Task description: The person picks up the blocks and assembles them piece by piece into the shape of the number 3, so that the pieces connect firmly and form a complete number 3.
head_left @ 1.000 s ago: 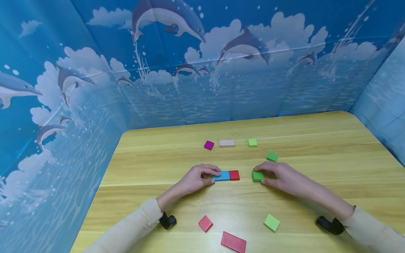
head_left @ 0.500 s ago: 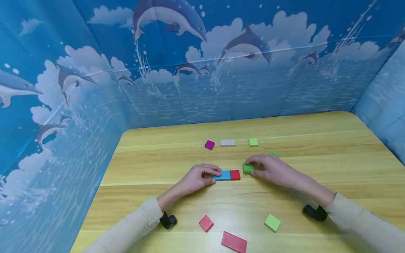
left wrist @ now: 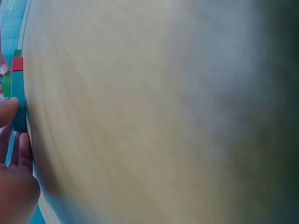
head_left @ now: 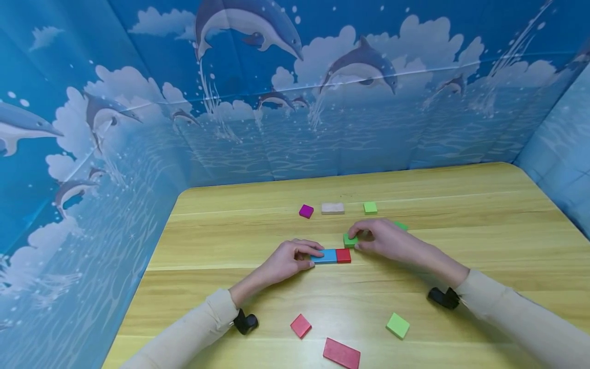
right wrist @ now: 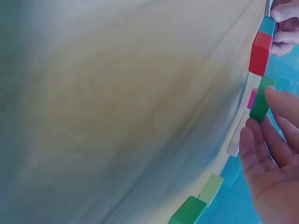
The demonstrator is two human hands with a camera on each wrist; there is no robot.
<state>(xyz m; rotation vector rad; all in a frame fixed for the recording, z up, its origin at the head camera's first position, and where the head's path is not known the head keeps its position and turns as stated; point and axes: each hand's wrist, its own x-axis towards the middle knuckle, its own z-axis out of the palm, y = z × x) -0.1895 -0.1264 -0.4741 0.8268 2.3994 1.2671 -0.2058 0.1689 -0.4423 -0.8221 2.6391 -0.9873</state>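
Observation:
My left hand grips the left end of a long blue block lying on the wooden table. Against the blue block's right end sits a small red block, in line with it. Between thumb and fingertips, my right hand pinches a green block just behind the red one. In the right wrist view the held green block is near the red block, with thumb and fingers on opposite sides of it. A second green block is partly hidden behind my right hand.
Farther back on the table are a purple block, a pale grey block and a light green block. Nearer lie a small pinkish-red block, a longer one and another light green block. A dolphin-print curtain hangs behind.
My right hand has carried the green block left and farther back, from right of the red block to just behind it. My left hand stays on the blue block.

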